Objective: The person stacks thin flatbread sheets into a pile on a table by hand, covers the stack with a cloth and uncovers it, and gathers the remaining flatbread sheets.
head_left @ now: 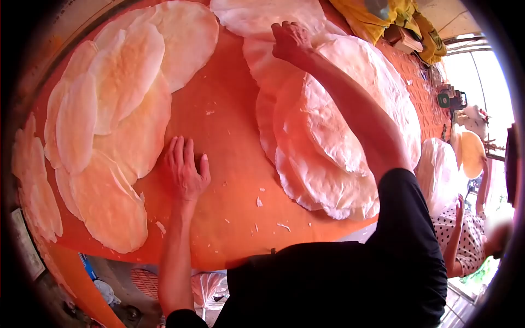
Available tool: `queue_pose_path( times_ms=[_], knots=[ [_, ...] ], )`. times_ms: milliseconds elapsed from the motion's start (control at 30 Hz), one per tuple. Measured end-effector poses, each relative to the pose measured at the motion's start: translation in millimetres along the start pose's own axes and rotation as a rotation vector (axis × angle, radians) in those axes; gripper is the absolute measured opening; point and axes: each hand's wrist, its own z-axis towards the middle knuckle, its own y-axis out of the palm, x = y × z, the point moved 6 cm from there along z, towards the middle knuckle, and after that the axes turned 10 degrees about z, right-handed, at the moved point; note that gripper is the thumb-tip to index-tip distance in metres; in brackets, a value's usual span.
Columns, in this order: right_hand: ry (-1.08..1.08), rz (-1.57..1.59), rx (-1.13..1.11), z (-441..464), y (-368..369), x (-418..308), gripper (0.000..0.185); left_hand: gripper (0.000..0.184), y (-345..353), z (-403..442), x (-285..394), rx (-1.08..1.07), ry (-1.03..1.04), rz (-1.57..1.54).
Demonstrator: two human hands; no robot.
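My left hand [186, 169] lies palm down on the orange table [224, 158], fingers spread, holding nothing. Just beside it is a group of overlapping thin flatbreads [126, 71] on the left. On the other side rises a thick pile of large, pale flatbreads [333, 126] with wavy edges. My right arm stretches across that pile, and my right hand [291, 41] is at its far side, over another flatbread [257, 13]. Its fingers are curled downward. Whether they pinch a sheet's edge is hidden.
More flatbreads [38, 180] lie at the far left edge. Small crumbs dot the table. A yellow cloth or bag [372, 16] sits at the back right. On the right, a person in a dotted top [465, 235] holds a round flatbread [469, 153] near a clear plastic bag [436, 175].
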Motion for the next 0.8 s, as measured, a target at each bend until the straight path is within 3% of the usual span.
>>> queue_pose_path(
  times_ms=[200, 267, 433, 600, 700, 733, 767, 800],
  knots=[
    [-0.087, -0.218, -0.043, 44.9, 47.2, 26.9, 0.031, 0.047, 1.7, -0.7, -1.0, -0.008, -0.023, 0.024],
    [-0.124, -0.338, -0.032, 52.4, 22.2, 30.7, 0.028, 0.047, 2.5, -1.5, -0.9, -0.004, -0.017, 0.017],
    [-0.274, -0.410, 0.152, 44.2, -153.5, 8.7, 0.024, 0.046, 0.5, -2.3, 0.5, 0.025, -0.015, 0.007],
    [-0.387, -0.452, 0.227, -73.5, -303.8, -31.6, 0.021, 0.044, 0.7, -0.3, 0.8, 0.033, -0.006, 0.017],
    [-0.310, -0.356, -0.048, -172.7, -289.3, -42.0, 0.021, 0.044, 0.6, -1.3, 3.9, 0.014, -0.005, 0.019],
    [-0.205, -0.232, -0.233, -208.4, -262.8, -39.9, 0.022, 0.044, 1.6, -1.7, 4.6, 0.022, 0.002, 0.021],
    [-0.256, -0.135, -0.338, -239.0, -242.4, -48.3, 0.019, 0.044, 2.8, -2.5, 5.4, 0.031, 0.010, 0.022],
    [-0.194, 0.023, -0.590, -267.6, -209.6, -46.7, 0.015, 0.043, 4.9, -3.0, 6.3, 0.028, 0.012, 0.033]
  ],
)
